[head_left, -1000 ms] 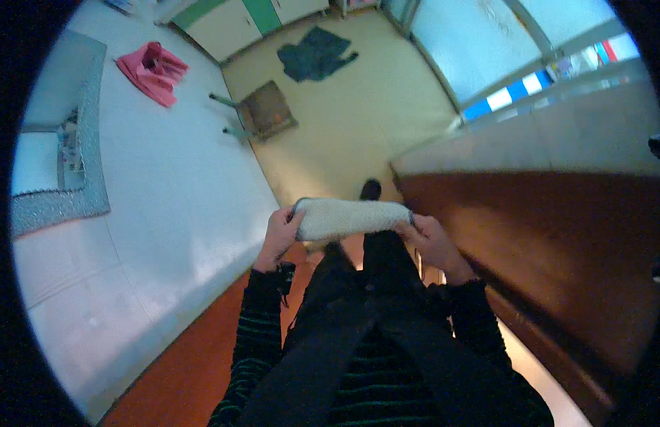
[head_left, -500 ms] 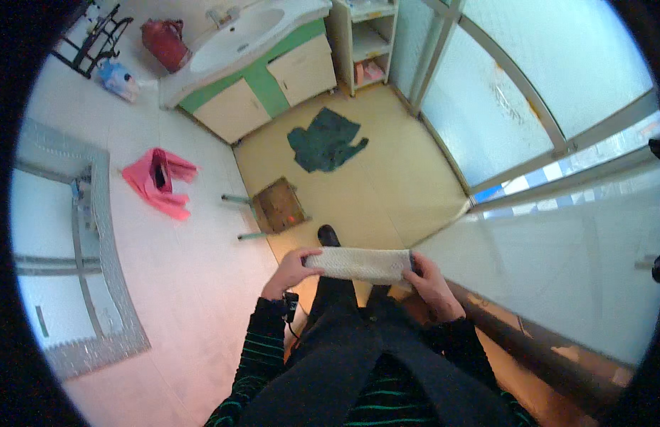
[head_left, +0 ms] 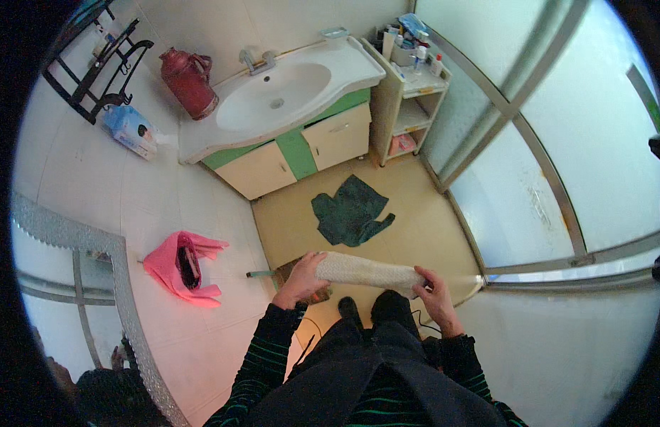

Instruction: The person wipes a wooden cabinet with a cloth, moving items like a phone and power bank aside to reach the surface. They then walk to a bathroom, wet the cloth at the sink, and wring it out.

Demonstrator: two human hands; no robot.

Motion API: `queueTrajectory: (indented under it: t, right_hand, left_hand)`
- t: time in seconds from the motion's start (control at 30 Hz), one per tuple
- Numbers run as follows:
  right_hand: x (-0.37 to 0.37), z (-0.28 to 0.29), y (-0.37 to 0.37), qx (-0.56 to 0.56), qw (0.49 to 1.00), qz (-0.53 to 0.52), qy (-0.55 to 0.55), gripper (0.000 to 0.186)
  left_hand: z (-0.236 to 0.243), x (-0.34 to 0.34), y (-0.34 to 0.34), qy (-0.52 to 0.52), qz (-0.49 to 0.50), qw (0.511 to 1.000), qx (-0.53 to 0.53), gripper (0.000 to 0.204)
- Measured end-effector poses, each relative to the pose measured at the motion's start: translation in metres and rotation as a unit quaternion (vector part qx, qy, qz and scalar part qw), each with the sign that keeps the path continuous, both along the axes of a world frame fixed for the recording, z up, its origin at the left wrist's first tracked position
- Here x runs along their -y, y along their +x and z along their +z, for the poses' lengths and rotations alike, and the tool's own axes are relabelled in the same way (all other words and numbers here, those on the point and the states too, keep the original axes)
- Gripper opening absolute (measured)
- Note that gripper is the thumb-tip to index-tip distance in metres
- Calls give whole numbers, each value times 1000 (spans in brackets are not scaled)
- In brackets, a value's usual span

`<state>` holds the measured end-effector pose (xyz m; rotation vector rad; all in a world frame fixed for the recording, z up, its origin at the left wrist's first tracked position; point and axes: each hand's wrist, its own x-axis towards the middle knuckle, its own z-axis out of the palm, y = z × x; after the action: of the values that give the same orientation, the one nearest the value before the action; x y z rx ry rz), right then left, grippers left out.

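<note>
White cloth (head_left: 369, 272) is up in the air, stretched nearly straight between both hands. Left hand (head_left: 301, 281) grips one end, thumb side in; right hand (head_left: 436, 299) pinches the other. Neither end released.

Status: cloth picked up and spanned lengthwise, that much done. Not yet set down or hung anywhere. It reads as a long band; can't tell if it's folded, or wet or dry. Both ends still in hand, so I'd call it mid-handling.

Around it: stool (head_left: 283, 272) partly hidden behind the left hand, green rag (head_left: 351, 211) on the floor (head_left: 422, 213), pink towel (head_left: 166, 267) at the wall, sink (head_left: 301, 82) well apart. None of those touched by either hand.
</note>
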<state>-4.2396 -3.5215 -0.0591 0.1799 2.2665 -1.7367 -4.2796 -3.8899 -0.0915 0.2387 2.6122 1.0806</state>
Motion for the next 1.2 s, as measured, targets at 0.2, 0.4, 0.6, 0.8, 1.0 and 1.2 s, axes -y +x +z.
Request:
queueTrajectory:
  t: [0.2,0.4,0.6,0.8,1.0,1.2]
  right_hand:
    - [20,-9,-144,-74,990,75,97,31]
    - [45,17,-309,-124,969,177,117,13]
    - [97,46,-445,-205,945,253,25,9]
    - [154,72,-533,-115,948,293,54,15]
    - [210,92,-580,-107,958,267,7,16]
    - [268,86,-628,-16,932,361,-6,19]
  left_hand:
    - [-5,23,-100,-23,58,998,-27,58]
    - [36,44,-192,-14,191,981,15,38]
    - [76,67,-248,22,310,950,-37,32]
    - [93,119,-313,27,334,940,-58,35]
    - [107,180,-374,45,341,935,-83,25]
    - [112,209,-427,134,315,894,-289,32]
